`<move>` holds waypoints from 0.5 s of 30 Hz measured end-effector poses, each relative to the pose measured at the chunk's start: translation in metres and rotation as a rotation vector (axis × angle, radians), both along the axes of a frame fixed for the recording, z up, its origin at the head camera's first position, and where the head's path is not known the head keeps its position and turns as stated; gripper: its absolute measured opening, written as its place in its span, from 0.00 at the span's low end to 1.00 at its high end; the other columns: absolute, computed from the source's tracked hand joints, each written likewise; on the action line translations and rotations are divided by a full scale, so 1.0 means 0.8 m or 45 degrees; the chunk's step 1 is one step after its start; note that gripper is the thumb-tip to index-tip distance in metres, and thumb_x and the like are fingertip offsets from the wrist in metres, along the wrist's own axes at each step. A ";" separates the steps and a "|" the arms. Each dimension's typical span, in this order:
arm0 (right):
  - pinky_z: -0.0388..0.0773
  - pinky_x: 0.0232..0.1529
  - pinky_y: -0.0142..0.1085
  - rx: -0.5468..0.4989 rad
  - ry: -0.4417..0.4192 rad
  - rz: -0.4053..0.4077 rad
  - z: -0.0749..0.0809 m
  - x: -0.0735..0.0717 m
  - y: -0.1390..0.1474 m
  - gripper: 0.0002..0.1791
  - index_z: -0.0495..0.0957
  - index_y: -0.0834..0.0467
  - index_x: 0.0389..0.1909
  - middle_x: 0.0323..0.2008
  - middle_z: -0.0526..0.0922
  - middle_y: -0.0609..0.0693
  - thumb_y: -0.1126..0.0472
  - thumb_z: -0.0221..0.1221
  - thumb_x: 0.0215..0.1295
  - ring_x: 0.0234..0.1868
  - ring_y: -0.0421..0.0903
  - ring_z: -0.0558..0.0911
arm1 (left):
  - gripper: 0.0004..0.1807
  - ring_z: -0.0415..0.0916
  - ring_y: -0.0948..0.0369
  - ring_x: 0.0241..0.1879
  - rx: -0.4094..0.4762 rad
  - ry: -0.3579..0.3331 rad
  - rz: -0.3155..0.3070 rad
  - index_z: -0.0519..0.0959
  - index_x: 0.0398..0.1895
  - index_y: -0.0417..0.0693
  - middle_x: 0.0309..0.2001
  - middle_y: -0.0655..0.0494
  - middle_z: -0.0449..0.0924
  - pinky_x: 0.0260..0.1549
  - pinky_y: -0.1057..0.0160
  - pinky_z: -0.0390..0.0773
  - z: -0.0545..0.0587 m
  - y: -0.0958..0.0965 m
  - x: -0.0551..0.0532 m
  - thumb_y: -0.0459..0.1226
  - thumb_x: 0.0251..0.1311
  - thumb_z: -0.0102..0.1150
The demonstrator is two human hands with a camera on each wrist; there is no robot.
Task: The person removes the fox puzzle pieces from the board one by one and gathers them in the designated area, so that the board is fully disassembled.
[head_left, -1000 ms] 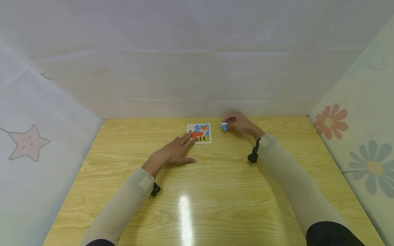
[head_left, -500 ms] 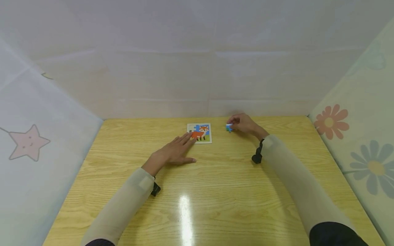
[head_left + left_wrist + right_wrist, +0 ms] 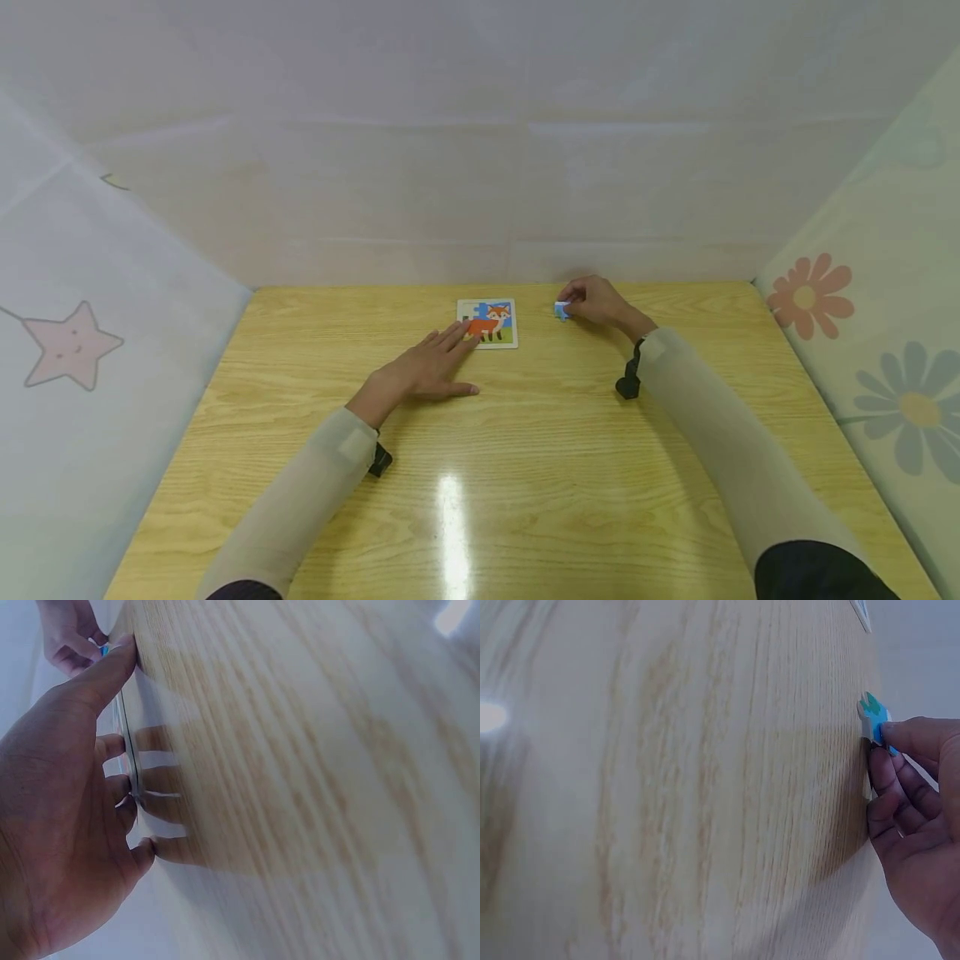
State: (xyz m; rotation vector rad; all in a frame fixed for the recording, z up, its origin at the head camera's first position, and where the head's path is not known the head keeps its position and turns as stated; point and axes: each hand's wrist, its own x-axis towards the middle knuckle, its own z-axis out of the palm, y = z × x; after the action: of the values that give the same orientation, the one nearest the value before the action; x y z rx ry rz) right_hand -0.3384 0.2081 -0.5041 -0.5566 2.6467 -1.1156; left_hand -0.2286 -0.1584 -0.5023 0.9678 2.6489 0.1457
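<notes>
A square fox puzzle (image 3: 498, 329) in a pale frame lies near the table's back edge, with a light gap at its upper left. My left hand (image 3: 423, 368) rests with spread, straight fingers over the puzzle's lower left corner. To the right of the puzzle, my right hand (image 3: 597, 302) pinches a blue and green puzzle piece (image 3: 561, 310) between thumb and fingers. In the right wrist view that puzzle piece (image 3: 874, 716) stands tilted close to the tabletop. The left wrist view shows the left fingers at the puzzle's edge; the picture side is hidden there.
The wooden table (image 3: 517, 467) reaches back to a pale cloth wall (image 3: 390, 183). Side cloths with a pink star (image 3: 72, 345) and printed flowers (image 3: 810, 297) border it left and right. A black wrist strap (image 3: 630, 379) sits on the right wrist.
My right hand has moved a little to the right with the puzzle piece, away from the puzzle, and the piece has turned slightly. The left hand has stayed in place.
</notes>
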 end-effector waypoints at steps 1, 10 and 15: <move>0.83 0.53 0.49 0.001 0.005 0.000 0.000 0.000 0.000 0.10 0.87 0.66 0.49 0.45 0.89 0.61 0.69 0.66 0.70 0.47 0.57 0.86 | 0.54 0.32 0.48 0.86 -0.005 0.000 0.002 0.43 0.88 0.49 0.87 0.43 0.31 0.82 0.41 0.45 0.001 0.000 0.000 0.68 0.74 0.50; 0.83 0.51 0.47 0.018 0.033 -0.008 -0.005 0.000 -0.001 0.09 0.87 0.65 0.48 0.46 0.89 0.60 0.68 0.66 0.70 0.45 0.55 0.85 | 0.54 0.33 0.47 0.86 0.012 -0.010 0.001 0.44 0.88 0.48 0.87 0.42 0.32 0.82 0.40 0.46 0.003 0.000 0.001 0.67 0.74 0.51; 0.82 0.49 0.44 0.017 0.016 -0.021 -0.006 0.000 -0.002 0.09 0.87 0.64 0.49 0.45 0.89 0.59 0.67 0.66 0.70 0.44 0.52 0.85 | 0.53 0.32 0.47 0.86 0.016 -0.024 0.007 0.44 0.88 0.49 0.87 0.43 0.31 0.82 0.40 0.45 0.003 -0.001 0.001 0.67 0.74 0.51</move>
State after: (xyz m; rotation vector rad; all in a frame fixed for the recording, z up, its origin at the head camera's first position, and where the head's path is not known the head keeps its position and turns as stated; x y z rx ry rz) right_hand -0.3385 0.2062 -0.5088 -0.5419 2.6727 -1.1013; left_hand -0.2277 -0.1592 -0.5001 0.9588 2.6365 0.1717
